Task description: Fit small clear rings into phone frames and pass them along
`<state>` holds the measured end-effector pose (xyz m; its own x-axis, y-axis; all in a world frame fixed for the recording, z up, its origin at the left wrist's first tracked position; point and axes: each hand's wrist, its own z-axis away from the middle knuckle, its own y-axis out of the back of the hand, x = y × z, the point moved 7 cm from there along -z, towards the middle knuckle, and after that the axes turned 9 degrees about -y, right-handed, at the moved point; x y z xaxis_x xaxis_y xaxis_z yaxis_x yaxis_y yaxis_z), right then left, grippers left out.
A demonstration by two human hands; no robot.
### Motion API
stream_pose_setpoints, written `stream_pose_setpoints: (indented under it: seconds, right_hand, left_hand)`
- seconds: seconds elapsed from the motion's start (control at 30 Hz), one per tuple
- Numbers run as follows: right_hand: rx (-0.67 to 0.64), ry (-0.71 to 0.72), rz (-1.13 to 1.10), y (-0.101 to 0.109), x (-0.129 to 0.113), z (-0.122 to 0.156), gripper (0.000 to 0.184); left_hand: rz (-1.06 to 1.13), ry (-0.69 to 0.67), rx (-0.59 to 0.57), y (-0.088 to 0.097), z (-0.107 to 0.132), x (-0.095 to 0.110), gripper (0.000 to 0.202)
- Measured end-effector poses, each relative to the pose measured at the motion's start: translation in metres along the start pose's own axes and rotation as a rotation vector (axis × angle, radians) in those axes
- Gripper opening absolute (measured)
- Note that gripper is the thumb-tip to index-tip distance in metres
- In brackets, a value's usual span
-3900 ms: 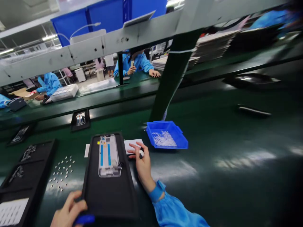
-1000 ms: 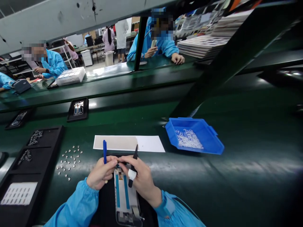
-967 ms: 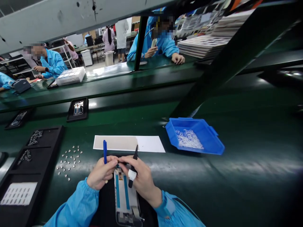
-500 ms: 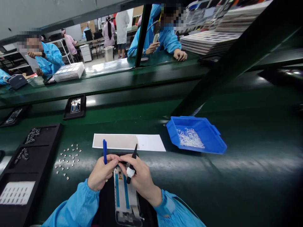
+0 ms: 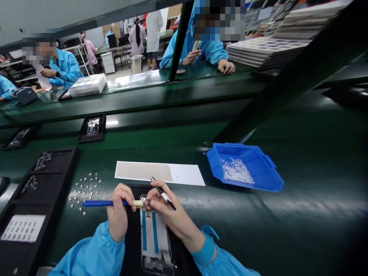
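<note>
A phone frame (image 5: 155,237) with two blue strips lies on a black tray (image 5: 130,245) in front of me. My left hand (image 5: 122,209) is closed round a blue-handled tool (image 5: 100,203) held level, its pale tip at the frame's top edge. My right hand (image 5: 166,212) grips black tweezers (image 5: 162,193) and rests its fingertips on the frame's top corner, next to the tool's tip.
A white and tan sheet (image 5: 159,173) lies beyond the tray. A blue bin (image 5: 270,178) of small clear parts sits to the right. Several small metal parts (image 5: 84,188) are scattered left, beside a black compartment tray (image 5: 31,199). Other people work across the belt.
My left hand has turned the blue tool from upright to level, its tip now at the frame's top. The right hand's tweezers have tilted flatter. Earlier the tray was farther from me.
</note>
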<state>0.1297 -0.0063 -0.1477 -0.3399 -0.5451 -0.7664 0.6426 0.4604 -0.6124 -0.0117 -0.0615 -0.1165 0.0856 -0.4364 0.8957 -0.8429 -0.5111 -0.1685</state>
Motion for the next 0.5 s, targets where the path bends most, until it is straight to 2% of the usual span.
stream_pose_setpoints:
  seconds: [0.13, 0.27, 0.4, 0.5]
  right_hand:
    - [-0.026, 0.001, 0.023, -0.003, 0.005, 0.0, 0.042]
    - [-0.009, 0.002, 0.073, -0.002, 0.007, -0.001, 0.044]
    - [-0.026, -0.003, 0.06, -0.002, 0.007, -0.001, 0.041]
    - [-0.01, 0.073, 0.11, -0.002, 0.004, 0.0, 0.038]
  left_hand:
    - [-0.14, -0.136, -0.126, -0.007, 0.006, 0.015, 0.058]
    - [-0.173, -0.16, -0.14, -0.009, 0.006, 0.02, 0.058]
    - [-0.074, -0.013, -0.061, -0.006, 0.004, 0.006, 0.056]
    - [0.04, 0.144, 0.003, -0.006, 0.002, -0.007, 0.056]
